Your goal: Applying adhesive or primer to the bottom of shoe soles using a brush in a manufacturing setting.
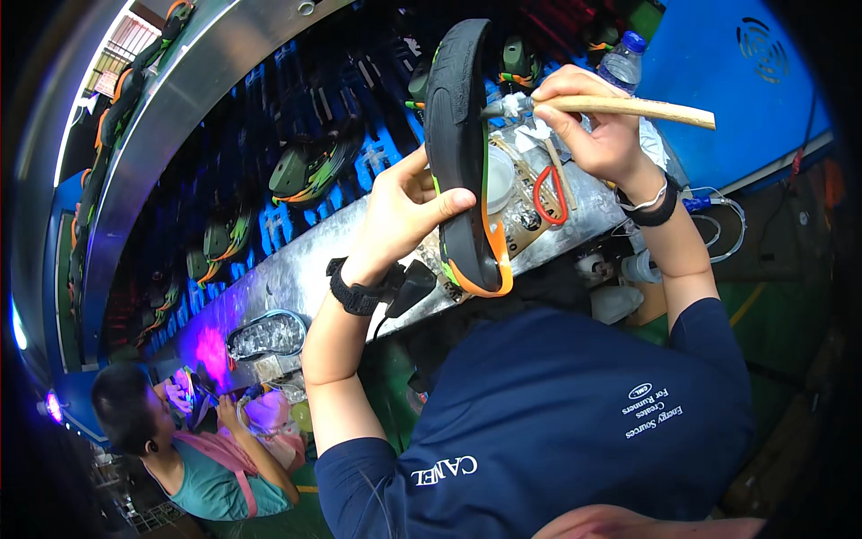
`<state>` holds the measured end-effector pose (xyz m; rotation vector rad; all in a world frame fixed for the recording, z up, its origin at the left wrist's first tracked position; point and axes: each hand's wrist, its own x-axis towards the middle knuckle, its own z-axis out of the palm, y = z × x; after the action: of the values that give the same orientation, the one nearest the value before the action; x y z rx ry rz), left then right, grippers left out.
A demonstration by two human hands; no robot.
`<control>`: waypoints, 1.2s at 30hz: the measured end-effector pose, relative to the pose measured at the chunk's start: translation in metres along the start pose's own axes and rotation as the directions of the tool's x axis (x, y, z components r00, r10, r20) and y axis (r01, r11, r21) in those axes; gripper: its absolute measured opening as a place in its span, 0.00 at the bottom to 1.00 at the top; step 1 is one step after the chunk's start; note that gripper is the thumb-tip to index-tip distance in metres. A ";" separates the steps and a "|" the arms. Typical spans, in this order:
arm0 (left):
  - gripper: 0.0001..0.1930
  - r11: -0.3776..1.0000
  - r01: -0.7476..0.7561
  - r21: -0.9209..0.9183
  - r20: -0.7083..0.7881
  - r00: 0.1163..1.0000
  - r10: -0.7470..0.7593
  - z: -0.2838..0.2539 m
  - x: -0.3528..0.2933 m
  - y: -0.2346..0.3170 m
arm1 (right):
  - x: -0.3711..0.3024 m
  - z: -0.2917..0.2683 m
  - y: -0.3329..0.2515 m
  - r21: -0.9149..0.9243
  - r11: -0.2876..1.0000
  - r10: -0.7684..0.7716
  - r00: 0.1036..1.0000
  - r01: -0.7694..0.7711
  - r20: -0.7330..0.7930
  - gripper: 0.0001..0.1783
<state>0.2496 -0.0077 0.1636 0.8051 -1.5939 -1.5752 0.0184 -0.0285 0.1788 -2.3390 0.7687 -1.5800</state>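
A black shoe sole (456, 94) with orange and green edging stands nearly upright over the metal bench. My left hand (400, 211) is closed around its middle, thumb on the near face, fingers behind. My right hand (602, 130) pinches a brush (669, 110) with a pale wooden handle. The whitish, clumped brush head meets the sole's right edge; whether it touches is hard to tell. Just right of the sole sits a white round tub (499, 182), partly hidden behind it. Red-handled scissors (549, 196) lie below my right hand.
Shoes with green and orange parts (310, 171) ride on a dark conveyor beyond the metal bench (314, 238). A blue-capped bottle (624, 63) stands at the back right, beside a blue machine panel (745, 81). At the lower left, a person (215, 458) handles something under purple light.
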 end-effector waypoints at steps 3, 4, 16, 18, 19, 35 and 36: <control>0.29 1.000 0.004 0.006 -0.009 1.000 -0.004 -0.001 0.000 -0.002 | 0.004 -0.002 0.002 -0.043 0.998 -0.055 0.998 0.053 -0.028 0.05; 0.29 1.000 0.005 0.006 -0.009 1.000 -0.005 -0.001 0.001 -0.001 | 0.005 -0.001 0.000 -0.056 0.994 -0.093 0.995 0.091 -0.031 0.05; 0.25 0.995 -0.075 0.061 -0.093 0.992 0.080 -0.003 0.010 0.005 | -0.032 0.024 -0.021 0.082 0.993 -0.088 0.993 0.082 0.078 0.07; 0.25 0.991 -0.110 0.082 -0.104 0.988 0.118 -0.005 0.010 0.004 | -0.040 0.026 -0.025 0.127 0.990 -0.078 0.989 0.063 0.123 0.07; 0.25 0.991 -0.108 0.083 -0.105 0.988 0.116 -0.006 0.010 0.005 | -0.043 0.027 -0.026 0.144 0.989 -0.063 0.988 0.042 0.144 0.07; 0.27 0.983 -0.078 0.166 -0.094 0.991 0.095 -0.003 0.013 0.014 | -0.058 0.022 -0.033 0.195 0.956 0.182 0.965 -0.219 0.189 0.06; 0.28 0.982 -0.087 0.167 -0.096 0.990 0.104 -0.002 0.013 0.014 | -0.059 0.023 -0.033 0.191 0.961 0.166 0.969 -0.201 0.184 0.05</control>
<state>0.2456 -0.0188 0.1786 0.8701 -1.6747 -1.3267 0.0317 0.0279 0.1373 -2.1472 0.7214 -1.3016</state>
